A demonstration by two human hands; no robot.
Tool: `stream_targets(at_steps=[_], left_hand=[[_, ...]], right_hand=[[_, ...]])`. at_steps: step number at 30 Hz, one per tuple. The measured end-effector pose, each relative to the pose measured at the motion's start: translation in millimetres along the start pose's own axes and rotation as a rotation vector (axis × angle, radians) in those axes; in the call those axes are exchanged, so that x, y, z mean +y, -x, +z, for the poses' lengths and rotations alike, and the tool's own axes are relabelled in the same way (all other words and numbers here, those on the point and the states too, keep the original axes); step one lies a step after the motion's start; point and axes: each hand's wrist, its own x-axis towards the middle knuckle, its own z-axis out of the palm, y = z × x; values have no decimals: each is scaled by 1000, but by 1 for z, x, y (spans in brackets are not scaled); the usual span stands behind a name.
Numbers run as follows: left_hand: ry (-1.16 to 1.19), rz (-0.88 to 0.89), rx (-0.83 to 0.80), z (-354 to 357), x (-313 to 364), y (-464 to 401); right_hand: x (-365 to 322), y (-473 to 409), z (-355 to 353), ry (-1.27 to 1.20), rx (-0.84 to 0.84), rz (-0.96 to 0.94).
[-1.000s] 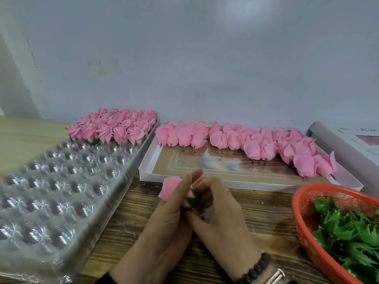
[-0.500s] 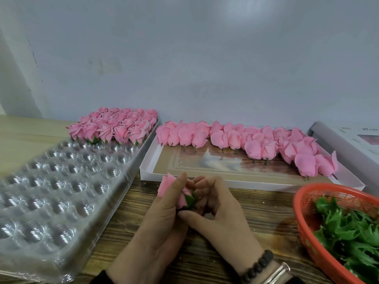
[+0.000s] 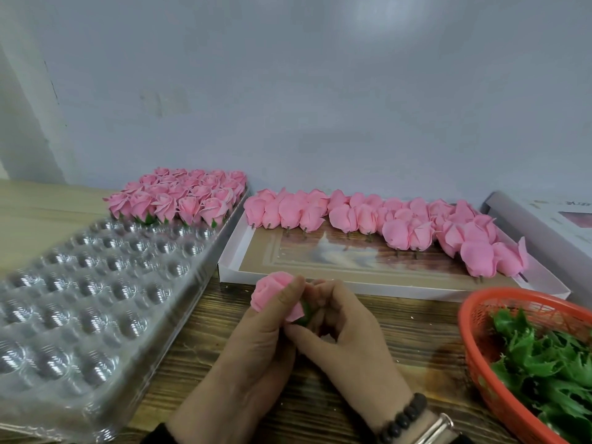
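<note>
A pink rose head (image 3: 270, 291) with a green calyx (image 3: 307, 312) at its base is held over the wooden table. My left hand (image 3: 253, 357) grips the bloom, thumb across its petals. My right hand (image 3: 346, 344) pinches the green calyx at the flower's base with curled fingers. The stem end is hidden between my fingers.
A clear plastic cavity tray (image 3: 80, 293) lies at the left, with finished roses (image 3: 179, 197) at its far end. A shallow white box (image 3: 378, 270) behind my hands holds several bare pink rose heads (image 3: 400, 225). An orange basket (image 3: 474, 341) of green calyxes (image 3: 551, 366) sits right. A grey box (image 3: 544, 225) lies far right.
Both hands have shifted slightly toward me with the rose. The bloom has turned in my left hand and the calyx sits closer against its base.
</note>
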Motion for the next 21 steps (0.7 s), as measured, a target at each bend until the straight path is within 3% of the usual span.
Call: stream_targets(at_steps=[7,10,14,18,21], left_hand=[[-172,13,17,-4,1,-1],[-265,153,48,-5,3,0],[-852,438,181,-12,5,-2],[-1185,431,168,-13,3,-3],[-1366,480,124,-14,3,-3]], right_hand=[[-8,0,-7,-225,-140,138],[-3,-2,-6,-129,-43,60],[2,-5,-13,29,153,-91],[2,-3,-15,282,18,-232],[2,-3,-13,340,-79,-273]])
